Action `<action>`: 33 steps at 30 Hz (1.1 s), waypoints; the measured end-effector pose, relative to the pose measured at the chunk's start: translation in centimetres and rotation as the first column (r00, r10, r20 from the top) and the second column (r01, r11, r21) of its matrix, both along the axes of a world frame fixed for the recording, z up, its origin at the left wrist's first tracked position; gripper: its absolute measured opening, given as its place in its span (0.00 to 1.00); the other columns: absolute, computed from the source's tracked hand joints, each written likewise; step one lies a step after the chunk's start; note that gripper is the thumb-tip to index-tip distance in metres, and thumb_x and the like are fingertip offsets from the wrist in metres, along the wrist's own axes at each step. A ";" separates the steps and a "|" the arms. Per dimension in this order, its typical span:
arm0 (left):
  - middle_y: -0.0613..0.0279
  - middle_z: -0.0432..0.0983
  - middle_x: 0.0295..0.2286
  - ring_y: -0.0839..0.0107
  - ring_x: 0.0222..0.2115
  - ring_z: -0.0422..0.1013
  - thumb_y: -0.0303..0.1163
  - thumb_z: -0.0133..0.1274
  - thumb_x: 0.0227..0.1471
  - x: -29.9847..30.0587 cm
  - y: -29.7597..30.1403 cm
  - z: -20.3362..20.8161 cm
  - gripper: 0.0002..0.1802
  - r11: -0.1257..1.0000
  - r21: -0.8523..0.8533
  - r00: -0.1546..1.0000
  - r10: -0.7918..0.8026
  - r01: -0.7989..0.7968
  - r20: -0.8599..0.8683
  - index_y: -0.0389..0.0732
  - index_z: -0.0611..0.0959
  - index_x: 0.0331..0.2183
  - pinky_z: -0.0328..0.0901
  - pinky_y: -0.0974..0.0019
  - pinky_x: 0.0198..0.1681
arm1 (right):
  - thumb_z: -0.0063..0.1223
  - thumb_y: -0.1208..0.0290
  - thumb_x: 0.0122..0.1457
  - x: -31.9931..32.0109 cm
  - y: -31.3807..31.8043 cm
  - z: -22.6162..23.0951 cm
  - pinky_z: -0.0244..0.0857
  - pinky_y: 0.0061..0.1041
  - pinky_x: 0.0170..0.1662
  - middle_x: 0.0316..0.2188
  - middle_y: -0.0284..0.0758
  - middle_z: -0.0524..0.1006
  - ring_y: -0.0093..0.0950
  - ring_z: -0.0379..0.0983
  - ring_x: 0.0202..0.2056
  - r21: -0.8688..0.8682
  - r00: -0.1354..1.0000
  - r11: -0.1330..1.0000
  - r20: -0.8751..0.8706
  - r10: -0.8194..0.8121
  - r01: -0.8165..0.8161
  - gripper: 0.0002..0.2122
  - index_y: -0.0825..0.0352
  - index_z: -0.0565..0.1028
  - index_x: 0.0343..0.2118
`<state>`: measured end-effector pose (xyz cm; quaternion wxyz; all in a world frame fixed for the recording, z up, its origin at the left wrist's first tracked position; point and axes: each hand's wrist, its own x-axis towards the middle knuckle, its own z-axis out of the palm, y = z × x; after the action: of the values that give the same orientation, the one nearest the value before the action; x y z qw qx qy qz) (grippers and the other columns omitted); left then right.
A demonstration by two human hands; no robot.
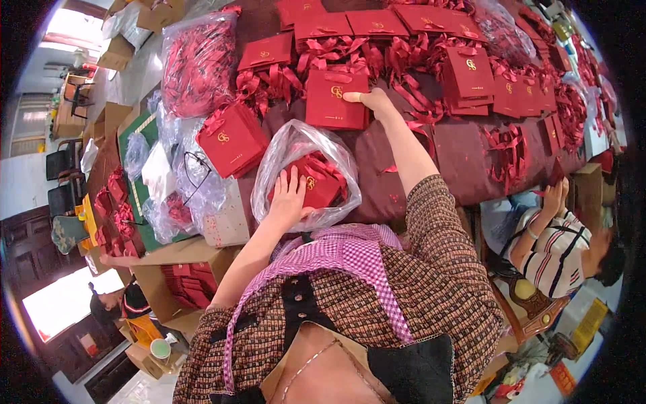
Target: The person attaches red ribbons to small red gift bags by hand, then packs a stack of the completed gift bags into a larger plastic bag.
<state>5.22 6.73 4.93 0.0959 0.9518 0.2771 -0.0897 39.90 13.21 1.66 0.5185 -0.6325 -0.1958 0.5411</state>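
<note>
A clear plastic bag (pixel 264 161) lies with its mouth spread at the table's near edge, in front of me. Red paper gift bags (pixel 323 192) with ribbon handles are inside it. My left hand (pixel 289 198) rests on them with its fingers stretched out flat. Just beyond the plastic, my right hand (pixel 374 103) grips a red gift bag (pixel 330 111) by its right side, thumb on the front face. The fingers beneath are hidden, so I cannot tell whether it is one bag or several stacked.
Left of the plastic bag leans a stack of red gift bags (pixel 232 141). Behind it stands a bulging clear sack (pixel 198 67) of red items. More gift bags (pixel 377 23) line the far side. A cardboard box (pixel 148 283) stands lower left; a co-worker (pixel 552 249) sits at right.
</note>
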 end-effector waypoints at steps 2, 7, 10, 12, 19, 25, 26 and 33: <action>0.36 0.45 0.57 0.37 0.57 0.45 0.53 0.60 0.36 0.0 0.0 -0.1 0.50 1.000 0.000 0.999 -0.006 0.006 -0.033 0.31 0.62 0.54 0.44 0.44 0.59 | 0.71 0.71 0.34 -0.5 -0.2 0.3 0.68 0.29 0.41 0.37 0.42 0.77 0.32 0.75 0.36 0.029 0.998 0.999 -0.055 -0.027 0.028 0.27 0.76 0.73 0.41; 0.36 0.45 0.57 0.37 0.57 0.45 0.54 0.60 0.36 0.3 0.2 0.1 0.50 1.000 0.002 0.999 -0.010 0.010 -0.040 0.32 0.62 0.54 0.44 0.44 0.59 | 0.71 0.72 0.36 -0.6 1.0 -1.5 0.69 0.30 0.39 0.36 0.42 0.77 0.32 0.75 0.35 -0.078 0.992 0.990 0.040 -0.118 0.121 0.25 0.77 0.73 0.38; 0.36 0.44 0.57 0.37 0.57 0.45 0.52 0.60 0.37 0.2 0.2 0.3 0.49 1.000 -0.001 0.999 -0.007 0.007 -0.046 0.32 0.61 0.54 0.45 0.45 0.59 | 0.67 0.72 0.41 -1.1 1.0 -1.6 0.70 0.30 0.39 0.36 0.43 0.76 0.33 0.75 0.35 -0.029 0.994 0.995 -0.037 -0.098 0.097 0.23 0.76 0.73 0.40; 0.37 0.44 0.57 0.38 0.57 0.45 0.50 0.60 0.38 0.1 0.2 0.5 0.49 1.000 -0.004 0.999 -0.003 0.002 -0.054 0.31 0.60 0.55 0.46 0.45 0.58 | 0.67 0.73 0.41 -1.6 0.9 -1.0 0.70 0.30 0.39 0.36 0.43 0.76 0.33 0.75 0.35 0.013 0.994 0.994 -0.034 -0.107 0.108 0.22 0.76 0.73 0.40; 0.36 0.44 0.57 0.37 0.57 0.46 0.52 0.58 0.39 0.0 -0.3 0.0 0.48 1.000 0.000 0.999 -0.010 0.010 -0.034 0.32 0.61 0.54 0.45 0.46 0.59 | 0.68 0.75 0.37 -1.5 -1.1 0.8 0.69 0.30 0.38 0.34 0.40 0.77 0.31 0.75 0.35 0.175 0.992 0.982 0.083 -0.093 0.077 0.21 0.72 0.74 0.37; 0.35 0.45 0.57 0.36 0.57 0.46 0.54 0.57 0.39 -0.5 -0.1 -0.6 0.48 1.000 0.023 1.000 -0.019 0.019 -0.011 0.31 0.63 0.54 0.45 0.45 0.59 | 0.65 0.65 0.38 0.4 -6.1 12.9 0.64 0.38 0.45 0.39 0.54 0.72 0.49 0.69 0.44 -0.227 0.343 0.952 0.895 0.287 -0.204 0.30 0.74 0.65 0.43; 0.35 0.46 0.57 0.36 0.56 0.46 0.55 0.58 0.37 -0.6 0.0 -0.9 0.49 0.999 0.042 1.000 -0.016 0.016 0.002 0.31 0.64 0.53 0.45 0.44 0.58 | 0.64 0.65 0.38 0.0 -7.1 14.5 0.63 0.41 0.45 0.41 0.54 0.70 0.50 0.67 0.44 -0.251 0.265 0.943 0.915 0.306 -0.220 0.31 0.74 0.63 0.44; 0.36 0.49 0.56 0.37 0.55 0.48 0.54 0.60 0.34 -0.7 0.0 -1.2 0.49 0.998 0.064 0.999 -0.024 0.021 0.048 0.31 0.67 0.52 0.47 0.44 0.58 | 0.65 0.67 0.37 -2.1 -10.6 9.0 0.70 0.38 0.40 0.36 0.48 0.72 0.45 0.71 0.40 -0.447 -0.102 0.865 0.894 0.435 -0.229 0.28 0.71 0.62 0.40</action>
<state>4.52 6.77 3.73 0.0714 0.9594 0.2665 -0.0588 37.80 2.65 10.62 0.0267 -0.7890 -0.6107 0.0618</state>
